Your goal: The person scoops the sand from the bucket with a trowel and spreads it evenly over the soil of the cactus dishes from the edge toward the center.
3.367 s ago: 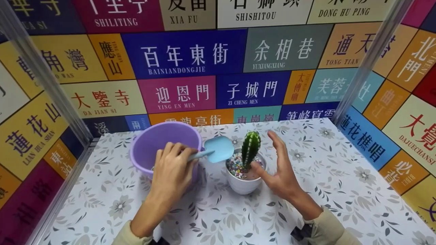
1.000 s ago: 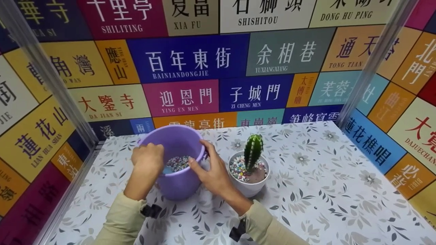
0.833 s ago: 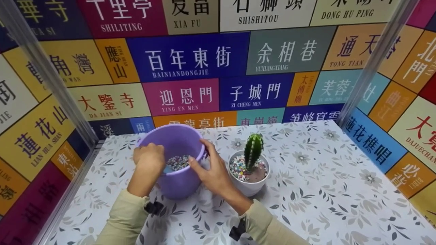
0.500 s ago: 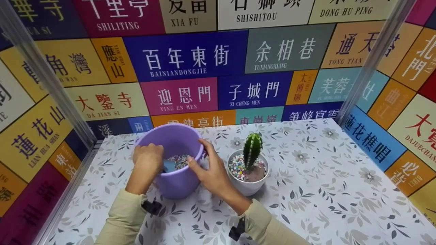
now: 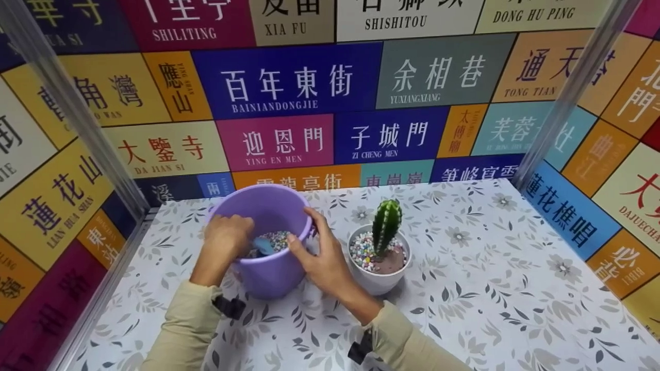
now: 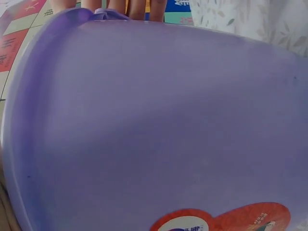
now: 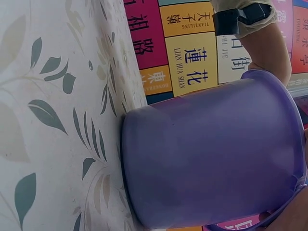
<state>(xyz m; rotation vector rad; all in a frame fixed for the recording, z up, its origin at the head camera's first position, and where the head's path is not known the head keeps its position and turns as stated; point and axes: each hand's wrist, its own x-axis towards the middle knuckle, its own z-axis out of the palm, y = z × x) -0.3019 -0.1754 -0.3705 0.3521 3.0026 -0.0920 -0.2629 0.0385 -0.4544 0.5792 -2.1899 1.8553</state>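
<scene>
Purple bucket [image 5: 268, 242] sits near the tabletop's back-left corner; your right hand [image 5: 317, 257] grips its rim, your left hand [image 5: 227, 239] clutches the blue scoop [image 5: 264, 246] inside. You seem to be loading pebbles [image 5: 278, 239]; next, lift level toward the cactus pot [image 5: 379, 278].

Even, bright light fills the head view, with only soft shadows under the purple bucket [image 5: 268, 268] and the white pot [image 5: 380, 278] on the flowered tabletop [image 5: 490, 288]. Its edges bend outward, curving the metal posts [image 5: 567, 93]. The left wrist view is a near, blurred wall of purple; the right wrist view is sharper, shaded beneath the bucket.
</scene>
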